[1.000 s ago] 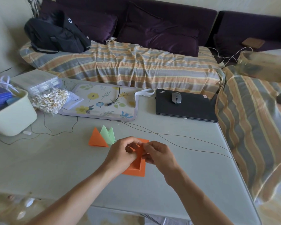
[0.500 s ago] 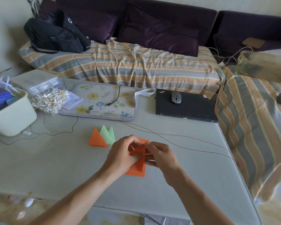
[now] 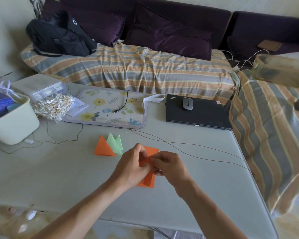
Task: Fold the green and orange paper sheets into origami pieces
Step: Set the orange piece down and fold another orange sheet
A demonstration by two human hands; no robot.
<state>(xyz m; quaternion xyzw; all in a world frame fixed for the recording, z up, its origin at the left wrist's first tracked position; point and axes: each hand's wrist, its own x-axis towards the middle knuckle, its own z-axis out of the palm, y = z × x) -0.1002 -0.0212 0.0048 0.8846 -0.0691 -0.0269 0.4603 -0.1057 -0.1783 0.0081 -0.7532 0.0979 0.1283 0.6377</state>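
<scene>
a long sofa [image 3: 145, 69] under a striped cover fills the far side, with a black bag [image 3: 59, 38] lying on its left end, well away from the work. nearer, a pale table [image 3: 59, 178] carries everything for the task. on it a closed black laptop [image 3: 205, 116] is set at the far right with a grey mouse [image 3: 187, 103] resting on its lid, a flowered mat [image 3: 107, 109] lies beside it, and a cream tub [image 3: 12, 125] stands at the left edge next to a bag of cotton swabs [image 3: 53, 106]; all are kept back, probably so that the near middle is left for folding. thin dark cables [image 3: 179, 144] are trailed across the table just behind the hands and could be caught by a sleeve or a sheet. two finished pieces, an orange triangle [image 3: 103, 149] and a green folded piece [image 3: 115, 143], are parked touching each other just left of the work, seemingly to keep them out of the way. the orange sheet [image 3: 148, 181] being folded lies in the near middle, its lower end on the table and its upper part lifted. it is pinched from the left by the left hand [image 3: 131, 167] and from the right by the right hand [image 3: 169, 165], fingers curled onto a raised flap between them, likely so that a crease can be shaped. the exact fold is hidden by the fingers.
</scene>
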